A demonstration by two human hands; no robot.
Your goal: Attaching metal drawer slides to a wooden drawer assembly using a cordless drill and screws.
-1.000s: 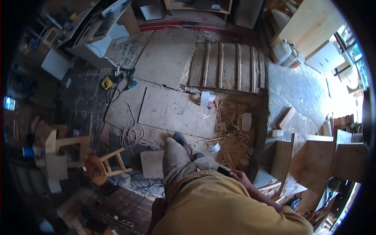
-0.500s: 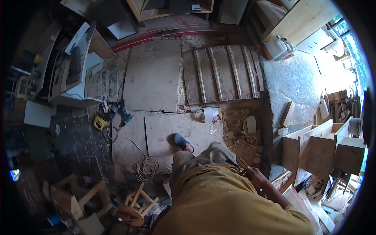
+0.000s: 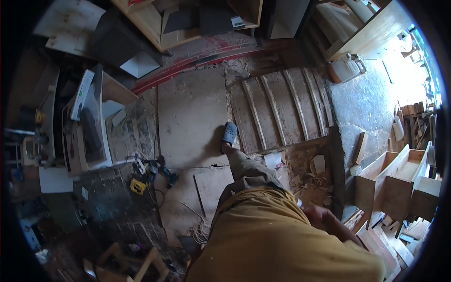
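Observation:
My right hand (image 3: 315,213) hangs low at my right side, next to the hem of my yellow shirt (image 3: 277,230). Its fingers look curled, and the shirt partly covers them. A small white bit (image 3: 299,202) shows at the fingertips, too small to name. My left hand is out of the picture. Ahead of me, my foot in a grey clog (image 3: 229,133) is on a large worn board (image 3: 190,117) on the floor.
A slatted wooden panel (image 3: 277,110) lies ahead right, beside scrap-strewn ground (image 3: 305,181). Corded power tools (image 3: 150,174) and a coiled cable (image 3: 201,230) lie left. Wooden compartments (image 3: 394,188) stand right, a white jug (image 3: 346,70) farther off. An open cabinet (image 3: 188,37) stands ahead.
I have stepped forward, my clogged foot now farther out on the large board. The small stool has left the view. The thin wooden and dark pieces by my right hand no longer show.

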